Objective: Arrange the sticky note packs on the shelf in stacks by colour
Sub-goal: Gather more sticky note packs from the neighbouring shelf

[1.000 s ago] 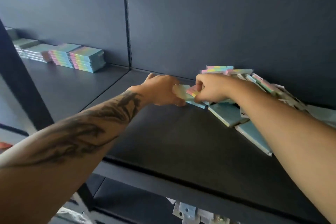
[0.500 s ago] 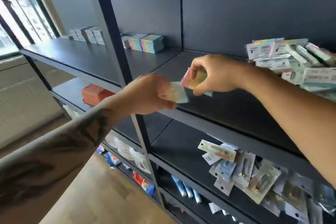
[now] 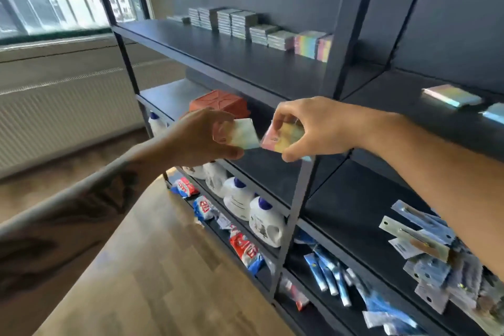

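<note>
My left hand (image 3: 203, 135) pinches a pale pastel sticky note pack (image 3: 244, 133) in front of the dark shelf unit. Beside it my right hand (image 3: 313, 124) grips a second pack with pink and yellow bands (image 3: 283, 138). The two packs are close together but apart. Up on the shelf (image 3: 245, 60), neat stacks of grey-looking packs (image 3: 237, 22) run along the back, ending in two rainbow-edged stacks (image 3: 312, 42) partly behind an upright post. A loose pastel pack (image 3: 451, 95) lies on the shelf bay to the right, with another at the frame edge.
A dark upright post (image 3: 342, 35) divides the shelf bays. Lower shelves hold an orange box (image 3: 218, 102), white detergent bottles (image 3: 263, 217), red-and-blue packets, blue tubes and carded items (image 3: 425, 248). Wooden floor (image 3: 152, 267) lies below, a window and radiator to the left.
Both hands have lifted a pack each off the loose pile and drawn back from the shelf. The view has swung left and pulled away, now showing the stacked packs further off.
</note>
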Demonstrator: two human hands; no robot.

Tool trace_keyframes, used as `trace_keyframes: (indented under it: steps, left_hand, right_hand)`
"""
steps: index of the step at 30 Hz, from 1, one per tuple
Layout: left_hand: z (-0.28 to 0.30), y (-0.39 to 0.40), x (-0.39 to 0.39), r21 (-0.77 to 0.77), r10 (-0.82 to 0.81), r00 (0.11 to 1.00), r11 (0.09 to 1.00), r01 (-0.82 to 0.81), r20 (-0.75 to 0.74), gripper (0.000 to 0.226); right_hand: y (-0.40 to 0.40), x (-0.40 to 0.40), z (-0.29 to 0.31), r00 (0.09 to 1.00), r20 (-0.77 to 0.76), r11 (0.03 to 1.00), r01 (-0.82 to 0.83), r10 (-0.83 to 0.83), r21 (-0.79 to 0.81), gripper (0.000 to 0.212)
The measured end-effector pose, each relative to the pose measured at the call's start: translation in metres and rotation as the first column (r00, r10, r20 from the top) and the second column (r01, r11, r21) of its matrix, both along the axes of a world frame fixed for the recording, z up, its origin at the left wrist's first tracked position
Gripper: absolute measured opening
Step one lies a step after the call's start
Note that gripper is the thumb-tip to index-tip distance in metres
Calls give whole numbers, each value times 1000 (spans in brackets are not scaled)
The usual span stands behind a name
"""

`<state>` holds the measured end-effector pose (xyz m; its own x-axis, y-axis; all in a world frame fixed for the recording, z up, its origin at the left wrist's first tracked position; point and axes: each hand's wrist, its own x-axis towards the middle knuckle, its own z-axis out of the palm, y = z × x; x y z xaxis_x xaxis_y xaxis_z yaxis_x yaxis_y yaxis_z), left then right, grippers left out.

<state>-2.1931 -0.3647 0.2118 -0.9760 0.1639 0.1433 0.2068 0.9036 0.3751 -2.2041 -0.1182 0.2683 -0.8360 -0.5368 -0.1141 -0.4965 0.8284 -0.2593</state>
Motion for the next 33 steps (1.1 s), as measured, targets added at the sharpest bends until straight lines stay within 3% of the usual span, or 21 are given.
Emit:
trace_keyframes:
  steps: [6,11,20,28,33]
  left_hand:
    - [-15,-105,-48,44,46,999,998,-47,23,76]
    - [-5,-136,-110,61,-32,998,998,35,-48,71]
    - [6,-116,-233,47,-109,990,992,113,-93,76]
    - [20,-58,-332,44,-237,967,969,242,-92,56]
    - [27,-32,-387,4,-397,918,918,397,-28,73]
  right_hand:
    - [-100,-59,-5,994,-29,990,98,-101,-98,49]
    - [-126,-110,-1,966,-45,957,243,-253,-161,45]
    - [-116,-206,3,880,-23,855,455,-474,-248,57]
    - [-79,-284,-6,750,80,690,640,-656,-339,60]
    - [-56,-298,-9,662,146,597,735,-735,-323,62]
